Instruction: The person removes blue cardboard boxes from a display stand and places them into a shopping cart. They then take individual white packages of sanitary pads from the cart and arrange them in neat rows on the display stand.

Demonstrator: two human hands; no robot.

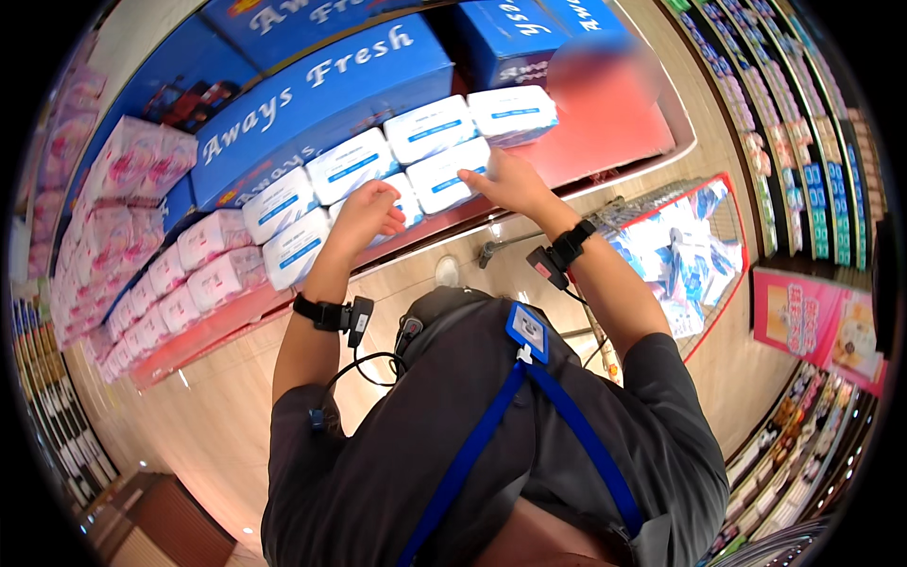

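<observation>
White-and-blue wrapped packs, apparently tissue, stand in two rows along the red display platform [602, 135]. My left hand [370, 216] is over the front row, its fingers curled loosely and nothing seen in them, beside a front pack [296, 248]. At the right end of that row, my right hand [502, 183] is at the edge of another front pack [446, 173], thumb over its top; whether it grips the pack is unclear. A back-row pack [514, 112] lies beyond the right hand. Both wrists wear black straps with small devices.
Large blue cartons [326, 92] stand behind the packs. Pink-and-white packs [220, 237] are lined and stacked at the left. A red-rimmed wire shopping cart [737, 234] with more blue-and-white packs stands at the right, near the platform edge. Stocked shelves [801, 142] run along the far right.
</observation>
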